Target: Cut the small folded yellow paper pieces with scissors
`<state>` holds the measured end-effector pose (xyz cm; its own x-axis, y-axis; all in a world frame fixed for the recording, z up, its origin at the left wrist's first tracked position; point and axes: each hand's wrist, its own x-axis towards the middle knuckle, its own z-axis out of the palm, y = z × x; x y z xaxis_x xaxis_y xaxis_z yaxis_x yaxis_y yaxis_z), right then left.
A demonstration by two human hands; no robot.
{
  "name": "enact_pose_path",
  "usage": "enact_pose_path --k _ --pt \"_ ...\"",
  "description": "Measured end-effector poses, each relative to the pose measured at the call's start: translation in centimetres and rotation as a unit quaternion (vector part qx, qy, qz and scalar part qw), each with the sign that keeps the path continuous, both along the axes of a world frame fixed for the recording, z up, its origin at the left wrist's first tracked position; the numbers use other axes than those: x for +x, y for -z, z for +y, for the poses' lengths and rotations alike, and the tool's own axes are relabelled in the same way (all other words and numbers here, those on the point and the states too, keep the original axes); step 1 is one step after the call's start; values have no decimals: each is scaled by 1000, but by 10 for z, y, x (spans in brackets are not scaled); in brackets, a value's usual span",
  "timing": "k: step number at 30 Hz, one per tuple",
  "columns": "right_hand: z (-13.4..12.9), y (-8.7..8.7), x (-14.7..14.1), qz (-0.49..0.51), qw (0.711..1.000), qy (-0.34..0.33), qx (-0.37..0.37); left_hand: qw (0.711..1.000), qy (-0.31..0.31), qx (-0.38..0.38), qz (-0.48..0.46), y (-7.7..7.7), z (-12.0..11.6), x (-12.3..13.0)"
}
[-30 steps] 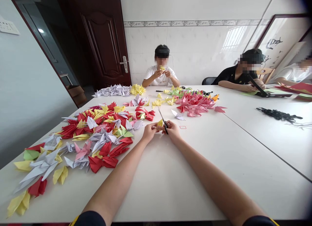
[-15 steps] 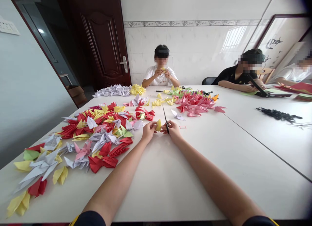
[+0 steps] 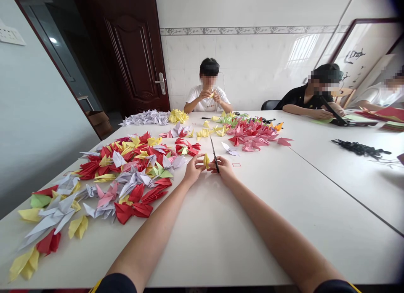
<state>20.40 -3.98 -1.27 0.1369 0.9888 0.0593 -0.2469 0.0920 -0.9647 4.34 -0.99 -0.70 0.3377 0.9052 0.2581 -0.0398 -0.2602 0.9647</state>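
A small folded yellow paper piece is held upright between my two hands over the white table. My left hand has its fingers on the left side of the piece. In my right hand are black scissors, their blades pointing up and away from me, while the fingertips touch the right side of the yellow paper. To the left of my hands spreads a large pile of folded paper pieces in red, yellow, white, pink and green.
Pink and red folded papers lie beyond my right hand, near one white piece. Across the table sits a person holding yellow paper. Black cords lie at the right, near two other people.
The yellow piece has turned slightly and looks narrower. My left fingers have shifted and spread a little around it. At the right edge, a hand and its shadow have come into view.
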Motion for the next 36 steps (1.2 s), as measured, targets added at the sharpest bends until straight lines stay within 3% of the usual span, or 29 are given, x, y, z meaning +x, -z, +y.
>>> enact_pose_path --k 15,21,26,36 --pt "2 1 2 -18 999 -26 -16 1000 2 12 -1 2 2 0" --pt "3 2 2 10 1000 -20 -20 997 -34 76 3 6 3 3" --pt "0 0 -3 -26 1000 -7 -12 990 -62 116 44 6 4 4" --pt "-2 3 -4 -60 998 -24 11 996 -37 72 47 1 3 4"
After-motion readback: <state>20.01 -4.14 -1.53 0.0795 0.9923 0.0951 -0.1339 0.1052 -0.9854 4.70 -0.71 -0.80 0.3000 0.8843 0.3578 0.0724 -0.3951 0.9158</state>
